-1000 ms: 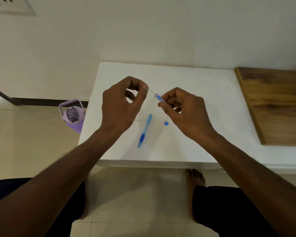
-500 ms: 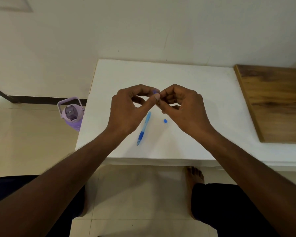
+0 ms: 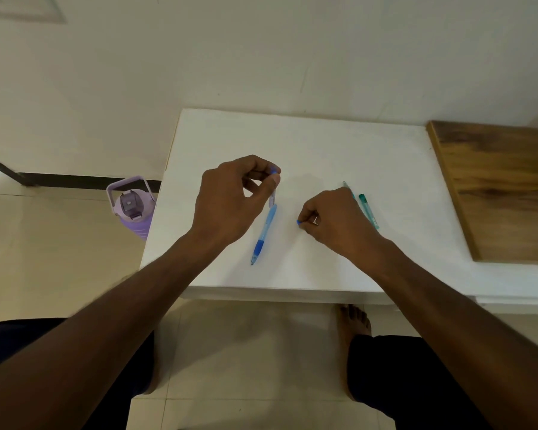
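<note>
Head view. Left hand (image 3: 230, 200) is raised above the white table (image 3: 323, 144), thumb and fingers pinching a small clear tube (image 3: 272, 197) that hangs nearly upright, a blue end showing at the fingertips. Right hand (image 3: 333, 221) is low at the table surface, fingers curled, pinching a small blue cap (image 3: 298, 222); whether the cap has left the surface cannot be told. Blue pencil (image 3: 264, 234) lies flat between the hands, its upper end just below the tube, untouched. Two green pens (image 3: 368, 211) lie behind the right hand.

Judgement: tube and cap are both in hand but apart. Capping the tube is not yet done.
</note>
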Demonstrator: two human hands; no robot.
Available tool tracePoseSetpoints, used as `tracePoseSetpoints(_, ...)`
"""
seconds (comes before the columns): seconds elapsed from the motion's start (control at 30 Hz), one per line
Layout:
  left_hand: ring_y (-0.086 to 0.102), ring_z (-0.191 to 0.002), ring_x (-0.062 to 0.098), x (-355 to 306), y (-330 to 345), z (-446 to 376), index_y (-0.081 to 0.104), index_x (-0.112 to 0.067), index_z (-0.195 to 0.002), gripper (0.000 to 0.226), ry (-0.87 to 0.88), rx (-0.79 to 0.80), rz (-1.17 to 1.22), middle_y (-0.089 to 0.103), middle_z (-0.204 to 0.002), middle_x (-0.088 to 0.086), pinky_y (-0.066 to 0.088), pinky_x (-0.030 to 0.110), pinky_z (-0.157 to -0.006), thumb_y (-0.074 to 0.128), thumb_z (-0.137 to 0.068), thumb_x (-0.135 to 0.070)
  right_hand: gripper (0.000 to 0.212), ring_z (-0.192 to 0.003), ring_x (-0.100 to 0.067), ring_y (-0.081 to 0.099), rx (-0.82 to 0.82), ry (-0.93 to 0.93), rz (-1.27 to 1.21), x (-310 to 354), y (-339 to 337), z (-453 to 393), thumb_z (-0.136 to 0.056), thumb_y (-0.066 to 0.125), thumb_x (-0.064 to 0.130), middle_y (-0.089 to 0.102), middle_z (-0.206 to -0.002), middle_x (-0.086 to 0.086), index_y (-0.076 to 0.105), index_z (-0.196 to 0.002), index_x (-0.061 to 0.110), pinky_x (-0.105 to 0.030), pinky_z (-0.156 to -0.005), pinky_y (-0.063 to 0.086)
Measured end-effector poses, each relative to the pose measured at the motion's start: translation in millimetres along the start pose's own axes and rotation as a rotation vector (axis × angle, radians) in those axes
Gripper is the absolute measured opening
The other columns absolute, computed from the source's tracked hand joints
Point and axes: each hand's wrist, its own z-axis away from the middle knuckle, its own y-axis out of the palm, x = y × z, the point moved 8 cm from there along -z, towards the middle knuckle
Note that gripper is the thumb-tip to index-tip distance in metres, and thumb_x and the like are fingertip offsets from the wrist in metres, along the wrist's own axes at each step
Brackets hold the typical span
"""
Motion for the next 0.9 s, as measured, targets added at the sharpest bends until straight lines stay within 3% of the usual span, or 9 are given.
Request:
tracePoseSetpoints(0.17,0.070,-0.083,-0.002,5,6,1,0.077,-0.029,-0.110,0.016,-0.015,0.041,-0.022,0.075,-0.097,-0.018,0.043,-0.003,-0.071,0.070,-0.100,-0.040,0.023,-0.097,-0.016,0.068,0.038,-0.003,0.057,7,0,-2,-0.098,0.070,0.040,0.077,-0.106,0.004,0.079,-0.111,0.025,-0.032,-0.098,0.054)
tracePoseSetpoints(0.33,0.066,-0.078,-0.012,7,10,0,0.077,-0.032,-0.110,0.015,-0.006,0.051,-0.014,0.073,-0.094,-0.020,0.041,-0.004,-0.073,0.071,-0.100,-0.040,0.020,-0.090,-0.015,0.063,-0.039,-0.031,0.064,16,1,3,-0.104,0.059,0.033,0.068,-0.103,-0.003,0.067,-0.108,0.015,-0.025,-0.080,0.048)
tracePoseSetpoints(0.43,0.064,-0.081,-0.016,7,11,0,0.080,-0.030,-0.114,0.021,0.006,0.045,-0.010,0.073,-0.095,-0.022,0.040,-0.005,-0.075,0.071,-0.099,-0.042,0.019,-0.085,-0.013,0.060,-0.052,-0.016,0.069,20,-1,3,-0.105,0.055,0.032,0.065,-0.100,-0.002,0.062,-0.105,0.014,-0.025,-0.078,0.049)
tracePoseSetpoints(0.6,0.068,-0.086,-0.009,7,9,1,0.083,-0.033,-0.111,0.023,0.015,0.042,0.012,0.072,-0.094,-0.028,0.045,-0.002,-0.075,0.072,-0.096,-0.047,0.014,-0.075,-0.003,0.067,-0.319,0.056,-0.554,9,-54,5,-0.103,0.061,0.029,0.072,-0.092,0.010,0.068,-0.101,0.018,-0.013,-0.067,0.047)
tracePoseSetpoints(0.67,0.069,-0.085,-0.006,6,8,0,0.083,-0.035,-0.110,0.027,0.022,0.044,0.016,0.072,-0.092,-0.028,0.046,0.000,-0.074,0.071,-0.094,-0.053,0.019,-0.076,-0.001,0.067,-0.310,0.040,-0.703,9,-64,5,-0.107,0.056,0.029,0.073,-0.096,0.009,0.068,-0.109,0.015,-0.010,-0.068,0.048)
tracePoseSetpoints(0.8,0.069,-0.078,-0.002,5,11,1,0.083,-0.038,-0.110,0.040,0.013,0.064,0.006,0.070,-0.091,-0.030,0.047,0.008,-0.073,0.065,-0.086,-0.065,0.021,-0.073,0.003,0.062,-0.237,-0.013,-0.694,17,-64,9,-0.109,0.054,0.026,0.069,-0.091,0.014,0.068,-0.112,0.011,-0.011,-0.071,0.047)
tracePoseSetpoints(0.9,0.068,-0.075,0.001,6,14,1,0.083,-0.039,-0.109,0.031,0.011,0.077,-0.002,0.070,-0.087,-0.030,0.047,0.014,-0.070,0.071,-0.089,-0.060,0.020,-0.072,0.003,0.062,-0.210,-0.034,-0.667,21,-63,11,-0.109,0.054,0.026,0.068,-0.086,0.016,0.069,-0.109,0.013,-0.009,-0.066,0.044)
